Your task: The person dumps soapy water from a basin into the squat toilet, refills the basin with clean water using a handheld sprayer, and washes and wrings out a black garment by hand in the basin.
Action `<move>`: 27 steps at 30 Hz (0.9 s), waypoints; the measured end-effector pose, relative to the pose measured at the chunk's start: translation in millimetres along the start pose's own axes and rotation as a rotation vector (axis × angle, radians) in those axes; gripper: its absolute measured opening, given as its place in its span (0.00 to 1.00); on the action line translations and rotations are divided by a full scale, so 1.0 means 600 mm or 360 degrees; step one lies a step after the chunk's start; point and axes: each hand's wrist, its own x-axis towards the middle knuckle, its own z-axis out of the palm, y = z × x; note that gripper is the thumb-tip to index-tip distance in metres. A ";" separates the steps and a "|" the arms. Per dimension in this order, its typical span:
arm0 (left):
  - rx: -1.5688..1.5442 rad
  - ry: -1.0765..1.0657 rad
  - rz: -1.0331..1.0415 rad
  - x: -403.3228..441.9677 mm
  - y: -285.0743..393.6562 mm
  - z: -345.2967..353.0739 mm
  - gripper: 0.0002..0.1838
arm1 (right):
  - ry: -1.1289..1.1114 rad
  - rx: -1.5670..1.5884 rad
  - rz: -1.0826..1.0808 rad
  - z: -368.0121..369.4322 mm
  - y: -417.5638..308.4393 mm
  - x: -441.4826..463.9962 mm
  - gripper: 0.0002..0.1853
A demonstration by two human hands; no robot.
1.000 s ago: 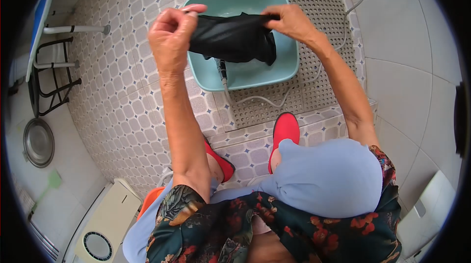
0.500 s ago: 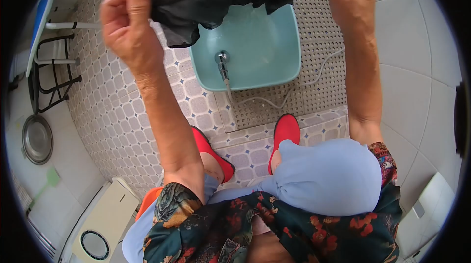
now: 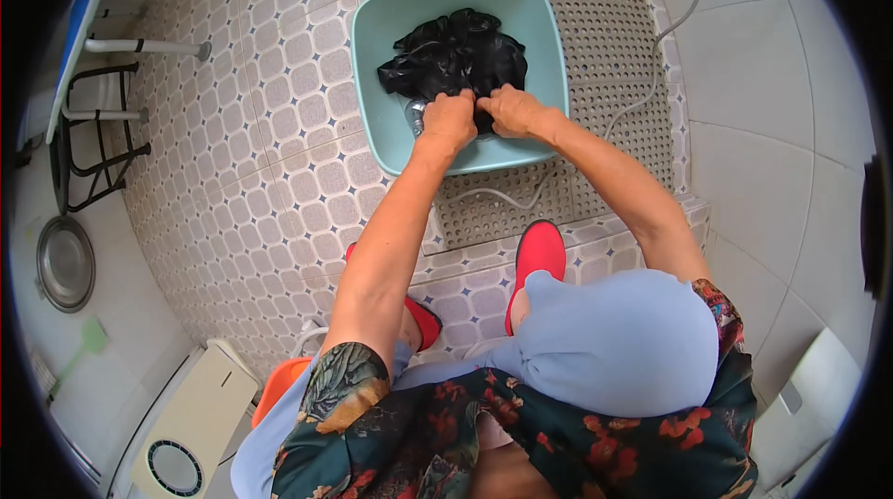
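A wet black cloth (image 3: 453, 53) lies bunched inside the light green basin (image 3: 370, 113). My left hand (image 3: 450, 118) is closed on the cloth's near edge. Close beside it on the right, my right hand (image 3: 514, 112) also grips the near edge, with its fingers pinched. The metal shower head (image 3: 415, 116) rests in the basin just left of my left hand, partly hidden by the cloth and the hand.
The basin stands on a grey perforated mat (image 3: 609, 62). A grey hose (image 3: 642, 99) runs across the mat to the right wall. My red shoes (image 3: 539, 252) are near the step edge. At the left are a folding chair frame (image 3: 98, 141) and a metal lid (image 3: 65, 264).
Both hands have come down and together from above the basin. The cloth, spread between them before, is now bunched in the basin and still held.
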 end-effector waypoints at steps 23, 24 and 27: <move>-0.1139 -0.0460 0.0643 -0.060 0.123 -0.439 0.28 | 0.0115 0.1098 -0.0603 -0.413 -0.052 -0.201 0.12; -0.1006 -0.0276 0.0521 -0.046 0.122 -0.440 0.23 | 0.0285 0.1012 -0.0394 -0.414 -0.045 -0.186 0.12; -0.0555 0.0323 0.0451 0.034 0.072 -0.376 0.27 | 0.0496 0.0669 -0.0030 -0.374 -0.001 -0.112 0.18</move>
